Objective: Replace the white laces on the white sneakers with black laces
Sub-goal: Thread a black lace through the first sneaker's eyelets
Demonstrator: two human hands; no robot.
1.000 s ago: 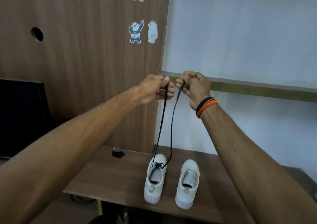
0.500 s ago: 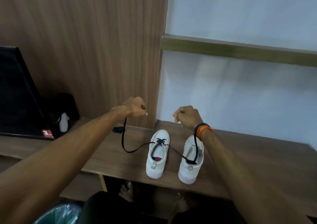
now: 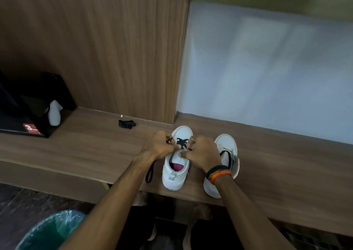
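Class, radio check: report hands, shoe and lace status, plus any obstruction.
Left hand and right hand both pinching black lace at left sneaker. Only lowest eyelets laced. Right sneaker unlaced. No obstruction seen.

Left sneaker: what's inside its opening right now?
Inside the left sneaker a dark pink insole shows at the heel. Further forward, the tongue and both hands cover the interior.
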